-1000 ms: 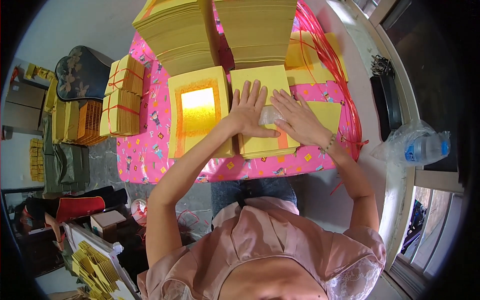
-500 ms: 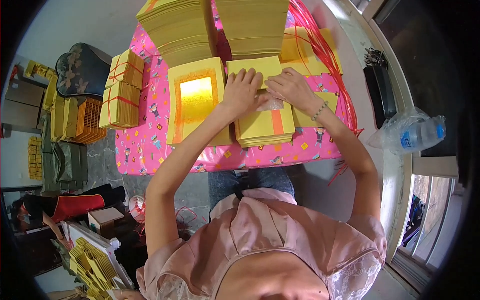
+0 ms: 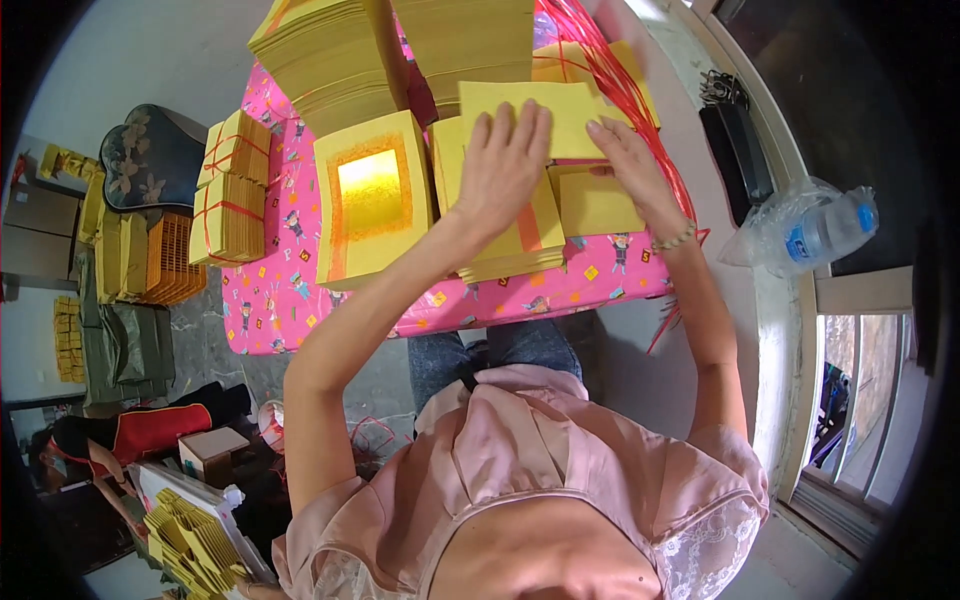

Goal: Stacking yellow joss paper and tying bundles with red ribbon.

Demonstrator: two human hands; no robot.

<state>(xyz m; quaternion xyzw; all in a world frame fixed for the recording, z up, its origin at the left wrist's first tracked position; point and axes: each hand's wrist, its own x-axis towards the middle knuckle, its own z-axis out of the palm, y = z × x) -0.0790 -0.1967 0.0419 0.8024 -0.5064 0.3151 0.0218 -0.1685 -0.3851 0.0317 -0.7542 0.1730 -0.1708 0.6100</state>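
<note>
A sheet of yellow paper lies at a slant on the stack of yellow paper in front of me. My left hand rests flat on it with fingers stretched out. At the sheet's right edge is my right hand, fingers on top and thumb lower down, holding that edge. Part of an orange-red band shows on the stack below my left hand. To the left is another yellow stack whose top sheet has a shiny gold rectangle bordered in orange.
Tall yellow paper stacks stand at the back of the pink patterned tablecloth. Red strings hang along its right side. Red-tied bundles sit at its left edge. A plastic bottle lies right. Another person's arm shows lower left.
My right hand has moved right, away from my left hand, to the yellow sheet's edge. The sheet now lies slanted, farther up and right. The whole view has shifted slightly.
</note>
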